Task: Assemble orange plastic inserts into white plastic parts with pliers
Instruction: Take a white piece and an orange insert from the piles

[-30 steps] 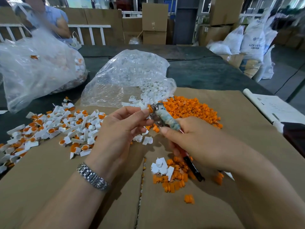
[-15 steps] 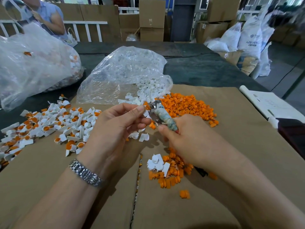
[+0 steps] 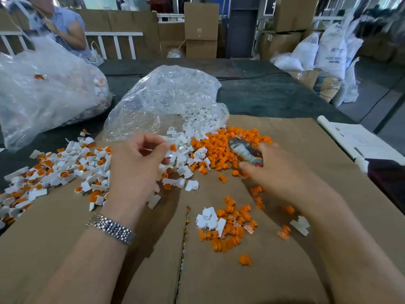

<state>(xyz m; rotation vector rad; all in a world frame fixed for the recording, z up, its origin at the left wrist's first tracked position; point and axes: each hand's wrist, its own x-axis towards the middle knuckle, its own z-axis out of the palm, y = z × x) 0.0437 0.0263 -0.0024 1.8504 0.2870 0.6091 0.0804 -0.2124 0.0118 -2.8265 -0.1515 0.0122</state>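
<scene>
Head view: right hand (image 3: 278,172) grips pliers (image 3: 245,151) — nose up-left; left hand (image 3: 135,165) apart.

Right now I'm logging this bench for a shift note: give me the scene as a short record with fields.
left hand: pinches a white part with orange insert
right hand: grips the pliers
loose orange inserts: heap ahead of the hands
finished pieces: spread at left
clear bag of white parts: behind the heaps
surface: cardboard sheet

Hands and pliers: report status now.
Left hand pinches a white part with orange insert. Right hand grips pliers over the orange insert pile. Nothing between the hands.
</scene>
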